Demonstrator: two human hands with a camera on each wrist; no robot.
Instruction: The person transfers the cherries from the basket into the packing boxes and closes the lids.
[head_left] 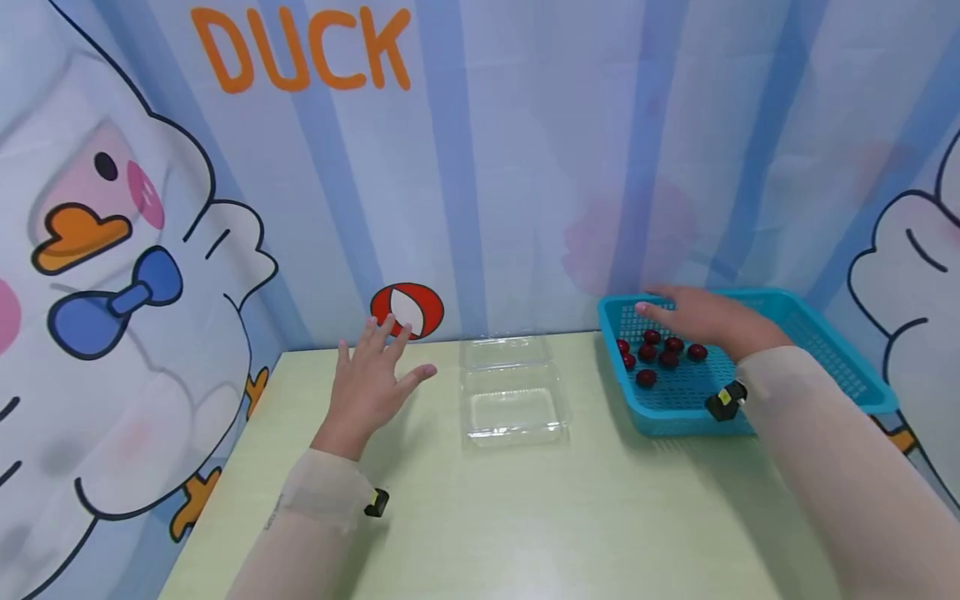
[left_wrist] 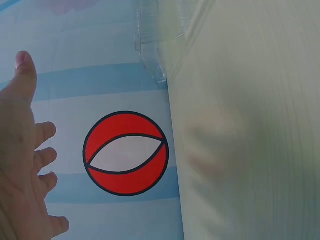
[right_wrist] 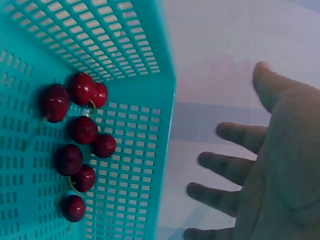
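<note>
Several dark red cherries (head_left: pixel 668 359) lie in the left part of a turquoise plastic basket (head_left: pixel 690 423) at the right of the table. Over the basket is my right hand (head_left: pixel 708 318), holding nothing; in the right wrist view its fingers (right_wrist: pixel 220 167) are spread apart from the cherries (right_wrist: pixel 83 130). A clear plastic clamshell box (head_left: pixel 513 408) stands at the table's middle with its lid raised at the back. To the left of the box, my left hand (head_left: pixel 367 387) hovers above the table with fingers spread and nothing in it.
A cloth backdrop (head_left: pixel 510 167) with blue stripes and cartoon ducks rises behind the table (head_left: pixel 525 517). The basket's walls (right_wrist: pixel 165 100) stand around the cherries. Each wrist wears a band with a small black camera.
</note>
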